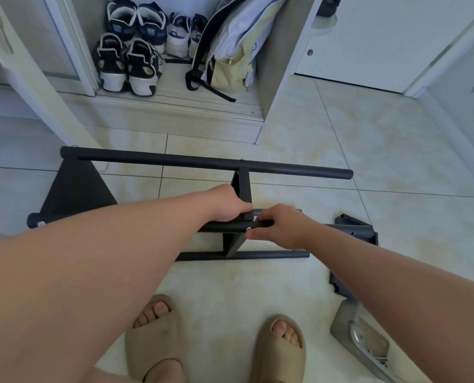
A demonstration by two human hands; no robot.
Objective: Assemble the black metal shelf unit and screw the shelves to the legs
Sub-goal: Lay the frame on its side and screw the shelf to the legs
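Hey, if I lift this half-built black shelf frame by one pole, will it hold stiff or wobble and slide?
Probably mostly stiff: the shelf frame looks like metal tubes joined by two panels. Expect some twist, since the far pole has a free right end. Its round poles may skid on the glossy tiles when pushed.

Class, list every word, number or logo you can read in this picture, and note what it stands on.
No text is readable.
Tongue patches on the navy sneakers: too blurred to read.
The black shelf frame and backpack: no lettering visible.
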